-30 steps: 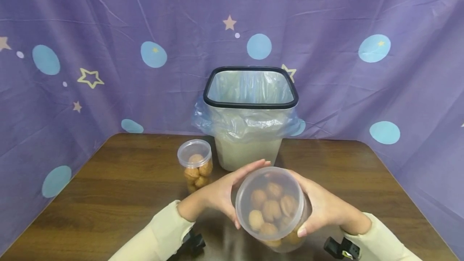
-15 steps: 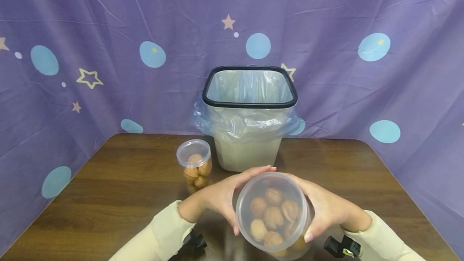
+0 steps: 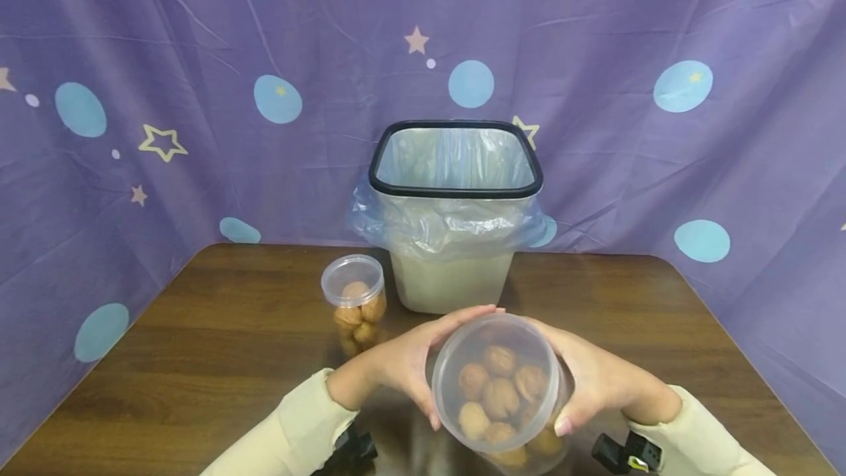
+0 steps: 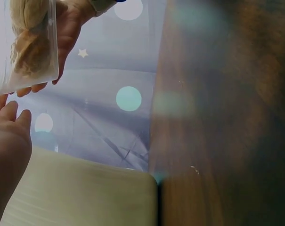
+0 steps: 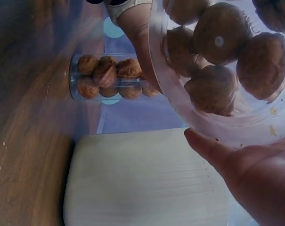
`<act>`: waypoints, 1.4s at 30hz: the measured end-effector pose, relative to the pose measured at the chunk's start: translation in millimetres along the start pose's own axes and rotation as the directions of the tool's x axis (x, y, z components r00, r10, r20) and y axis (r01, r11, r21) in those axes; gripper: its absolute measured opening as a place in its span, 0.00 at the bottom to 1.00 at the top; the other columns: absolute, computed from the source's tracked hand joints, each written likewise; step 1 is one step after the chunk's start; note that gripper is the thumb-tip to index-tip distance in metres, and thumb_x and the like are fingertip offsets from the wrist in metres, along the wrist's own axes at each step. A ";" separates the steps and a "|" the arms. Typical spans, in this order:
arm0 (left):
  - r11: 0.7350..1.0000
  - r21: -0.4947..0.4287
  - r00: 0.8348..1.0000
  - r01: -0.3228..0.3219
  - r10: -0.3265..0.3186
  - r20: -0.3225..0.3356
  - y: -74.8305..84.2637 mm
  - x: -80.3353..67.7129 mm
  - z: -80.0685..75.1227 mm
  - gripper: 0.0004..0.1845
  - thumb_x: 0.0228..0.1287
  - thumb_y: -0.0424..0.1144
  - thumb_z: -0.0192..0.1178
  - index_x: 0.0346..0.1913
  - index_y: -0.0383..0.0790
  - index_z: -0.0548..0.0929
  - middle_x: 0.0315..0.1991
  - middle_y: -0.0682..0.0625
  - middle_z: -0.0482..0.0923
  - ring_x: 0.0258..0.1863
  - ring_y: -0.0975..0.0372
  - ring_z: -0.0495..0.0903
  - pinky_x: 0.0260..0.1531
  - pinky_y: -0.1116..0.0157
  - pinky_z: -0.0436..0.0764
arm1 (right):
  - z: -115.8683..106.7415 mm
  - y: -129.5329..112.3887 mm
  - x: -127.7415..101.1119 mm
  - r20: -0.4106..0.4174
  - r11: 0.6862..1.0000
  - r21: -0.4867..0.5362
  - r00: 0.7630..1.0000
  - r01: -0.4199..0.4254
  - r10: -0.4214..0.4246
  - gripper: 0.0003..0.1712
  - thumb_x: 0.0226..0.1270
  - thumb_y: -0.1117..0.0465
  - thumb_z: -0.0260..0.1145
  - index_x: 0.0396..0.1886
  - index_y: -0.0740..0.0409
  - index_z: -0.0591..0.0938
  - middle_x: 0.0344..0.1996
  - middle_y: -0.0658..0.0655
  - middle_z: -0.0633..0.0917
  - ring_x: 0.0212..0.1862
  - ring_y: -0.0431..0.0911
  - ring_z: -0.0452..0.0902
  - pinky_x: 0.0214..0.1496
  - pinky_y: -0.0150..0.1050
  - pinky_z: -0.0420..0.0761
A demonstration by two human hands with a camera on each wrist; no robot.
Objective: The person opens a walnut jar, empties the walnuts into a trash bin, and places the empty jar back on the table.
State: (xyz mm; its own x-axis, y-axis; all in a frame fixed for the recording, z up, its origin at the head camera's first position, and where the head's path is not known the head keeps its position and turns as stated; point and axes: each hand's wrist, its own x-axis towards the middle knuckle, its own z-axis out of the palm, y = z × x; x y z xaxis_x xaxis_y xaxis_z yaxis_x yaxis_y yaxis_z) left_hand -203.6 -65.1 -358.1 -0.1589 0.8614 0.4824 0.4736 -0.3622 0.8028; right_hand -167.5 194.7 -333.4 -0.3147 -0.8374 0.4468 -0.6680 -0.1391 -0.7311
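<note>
Walnut tub (image 3: 499,391): we hold it above the counter (image 3: 198,358), left hand (image 3: 403,362) and right hand (image 3: 588,380) curled round its sides; bin (image 3: 456,241) behind, smaller jar (image 3: 355,303) left.

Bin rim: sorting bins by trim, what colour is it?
Black, on the bin rim; clearest in the head view.

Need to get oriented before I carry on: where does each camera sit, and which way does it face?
Head: on the head, looking forward and down at the left hand and right hand holding the walnut jar; sleeves show.
Left wrist: on the left wrist, facing jar, bin and table; left palm shows.
Right wrist: on the right wrist, facing the jar's underside and small jar; fingers show.
All share the walnut jar.
</note>
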 end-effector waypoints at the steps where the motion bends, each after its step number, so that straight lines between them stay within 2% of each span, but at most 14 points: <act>1: 1.000 0.004 1.000 -0.004 0.004 -0.003 -0.6 -0.2 -0.1 0.75 0.11 0.19 0.73 0.73 0.31 0.40 0.74 0.36 0.42 0.71 0.48 0.52 0.69 0.51 0.53 | 0.1 0.0 -0.3 -0.003 1.000 0.016 1.000 -0.006 0.006 0.58 0.48 0.47 0.72 0.69 0.72 0.53 0.64 0.67 0.67 0.64 0.52 0.66 0.67 0.38 0.63; 5: 1.000 0.012 1.000 -0.010 0.010 -0.028 -3.5 -0.7 -0.7 0.74 0.11 0.19 0.72 0.73 0.32 0.40 0.74 0.36 0.43 0.71 0.48 0.52 0.69 0.51 0.52 | -0.4 -0.6 -1.1 -0.018 0.998 0.060 1.000 -0.023 0.024 0.58 0.48 0.51 0.72 0.70 0.72 0.51 0.64 0.69 0.66 0.65 0.54 0.64 0.68 0.38 0.62; 8: 1.000 0.004 0.998 0.005 -0.005 -0.056 -5.8 -1.9 -0.8 0.73 0.14 0.20 0.72 0.73 0.33 0.41 0.74 0.37 0.45 0.71 0.49 0.52 0.70 0.52 0.52 | -1.0 -1.8 -2.2 -0.046 0.998 0.047 0.998 -0.044 0.046 0.58 0.48 0.51 0.73 0.70 0.70 0.52 0.64 0.69 0.66 0.65 0.54 0.64 0.68 0.36 0.62; 11: 1.000 0.016 0.996 0.022 -0.021 -0.082 -8.0 -3.6 0.4 0.70 0.28 0.38 0.80 0.73 0.33 0.41 0.73 0.37 0.47 0.70 0.50 0.54 0.70 0.53 0.53 | -0.9 -2.8 -3.5 -0.069 0.997 0.039 0.995 -0.070 0.073 0.57 0.46 0.52 0.74 0.71 0.68 0.53 0.64 0.68 0.67 0.65 0.53 0.65 0.68 0.35 0.62; 13: 0.999 0.028 0.995 0.027 -0.024 -0.100 -8.8 -4.4 1.5 0.68 0.36 0.52 0.77 0.73 0.33 0.41 0.72 0.36 0.49 0.70 0.51 0.55 0.69 0.54 0.54 | -0.6 -3.5 -4.1 -0.084 0.996 0.025 0.993 -0.082 0.084 0.58 0.46 0.52 0.74 0.71 0.67 0.53 0.64 0.68 0.67 0.64 0.53 0.65 0.67 0.35 0.63; 20: 0.999 0.026 0.986 0.034 -0.029 -0.164 -9.3 -3.0 3.5 0.69 0.35 0.49 0.78 0.73 0.33 0.41 0.71 0.34 0.50 0.69 0.51 0.56 0.68 0.55 0.57 | -1.8 -5.7 -3.5 -0.142 0.994 -0.058 0.986 -0.091 0.082 0.58 0.44 0.51 0.75 0.70 0.67 0.55 0.63 0.67 0.69 0.62 0.52 0.68 0.66 0.34 0.65; 22: 0.999 0.006 0.982 0.039 -0.037 -0.187 -10.3 -2.8 4.1 0.67 0.40 0.61 0.71 0.74 0.34 0.42 0.72 0.34 0.49 0.69 0.51 0.56 0.68 0.55 0.58 | -2.3 -5.8 -3.7 -0.161 0.992 -0.077 0.983 -0.100 0.086 0.58 0.43 0.52 0.75 0.70 0.67 0.55 0.63 0.67 0.69 0.62 0.51 0.68 0.65 0.33 0.65; 27: 0.997 -0.034 0.973 0.066 -0.072 -0.220 -11.0 -3.2 5.6 0.66 0.39 0.58 0.73 0.74 0.36 0.42 0.72 0.35 0.49 0.68 0.52 0.58 0.66 0.57 0.62 | -0.8 -5.5 -6.8 -0.206 0.984 -0.086 0.969 -0.157 0.136 0.58 0.39 0.56 0.76 0.70 0.65 0.56 0.62 0.65 0.70 0.61 0.49 0.69 0.64 0.32 0.66; 33: 0.994 -0.045 0.951 0.095 -0.104 -0.292 -9.7 -3.1 9.3 0.65 0.37 0.59 0.74 0.74 0.38 0.45 0.71 0.35 0.53 0.67 0.56 0.60 0.65 0.61 0.63 | 0.6 -5.9 -8.2 -0.271 0.963 -0.159 0.948 -0.216 0.168 0.59 0.38 0.53 0.78 0.70 0.61 0.58 0.62 0.62 0.70 0.60 0.48 0.69 0.63 0.32 0.66; 39: 0.996 -0.080 0.928 0.051 -0.077 -0.365 -10.7 -1.9 14.9 0.65 0.39 0.57 0.74 0.73 0.33 0.44 0.70 0.31 0.51 0.67 0.59 0.59 0.65 0.64 0.62 | 3.5 -9.5 -6.6 -0.368 0.915 -0.225 0.899 -0.335 0.238 0.61 0.32 0.54 0.81 0.70 0.55 0.60 0.62 0.56 0.71 0.59 0.45 0.69 0.61 0.30 0.67; 42: 0.995 -0.097 0.917 0.020 -0.057 -0.395 -12.3 -1.5 18.7 0.65 0.41 0.55 0.74 0.73 0.30 0.43 0.70 0.28 0.49 0.67 0.60 0.60 0.66 0.65 0.61 | 5.3 -10.0 -6.2 -0.392 0.896 -0.268 0.890 -0.354 0.235 0.62 0.31 0.53 0.81 0.69 0.56 0.60 0.61 0.56 0.72 0.59 0.44 0.69 0.60 0.29 0.67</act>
State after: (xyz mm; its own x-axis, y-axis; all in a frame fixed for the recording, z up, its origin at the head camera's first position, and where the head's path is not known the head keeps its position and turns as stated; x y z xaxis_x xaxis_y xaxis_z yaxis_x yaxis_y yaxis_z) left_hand -193.0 -55.3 -375.2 -0.5151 0.6699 0.5347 0.3840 -0.3773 0.8427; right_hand -155.3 198.5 -331.6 -0.7009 -0.5707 0.4277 -0.6675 0.3136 -0.6754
